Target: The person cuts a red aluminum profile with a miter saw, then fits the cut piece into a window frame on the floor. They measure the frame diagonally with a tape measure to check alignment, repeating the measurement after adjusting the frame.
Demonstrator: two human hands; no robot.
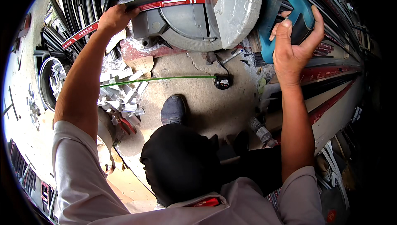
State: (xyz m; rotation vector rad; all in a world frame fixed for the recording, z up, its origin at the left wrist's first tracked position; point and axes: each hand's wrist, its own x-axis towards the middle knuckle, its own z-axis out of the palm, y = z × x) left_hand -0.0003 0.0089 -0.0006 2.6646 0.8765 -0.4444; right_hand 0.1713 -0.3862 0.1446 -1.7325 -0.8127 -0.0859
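Note:
A mitre saw with a grey base (pixel 182 22) and a large pale blade guard (pixel 237 10) stands ahead of me. Across its bed, against the fence, lies a long profile strip (pixel 173 3) with red film, its left end reaching out past the base. My left hand (pixel 115 19) presses and grips this strip left of the blade guard. At the right, my right hand (pixel 294 45) is wrapped round the teal saw handle (pixel 271 22), thumb and fingers curled about its loop. Whether the blade spins is hidden by the guard.
On the floor a black tape measure (pixel 223 82) lies with its green tape (pixel 165 78) pulled out leftward. Cut offcuts (pixel 124 95), red-handled pliers (pixel 124 123) and a round bucket (pixel 45 84) are at the left. A plastic bottle (pixel 261 132) and long profiles (pixel 331 74) lie right.

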